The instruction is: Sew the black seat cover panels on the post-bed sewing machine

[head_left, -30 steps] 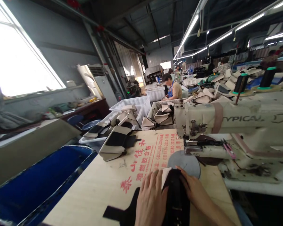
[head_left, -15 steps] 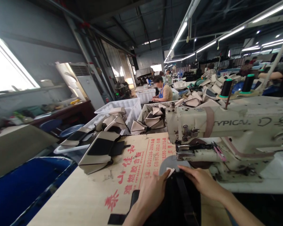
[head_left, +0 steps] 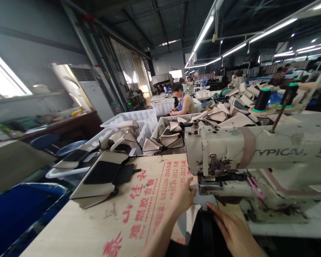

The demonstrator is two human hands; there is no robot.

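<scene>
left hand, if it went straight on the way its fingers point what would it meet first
Probably the sewing machine head, near its needle area, just beyond the left hand; depth is unclear.

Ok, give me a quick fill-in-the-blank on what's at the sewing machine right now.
1. The table carries lettering printed in ____ ink.
2. The right hand rests on a ____ piece of fabric.
3. The left hand is beside the sewing machine, and the two thread spools above it have ____ tops.

Missing words: red; black; green.
</scene>
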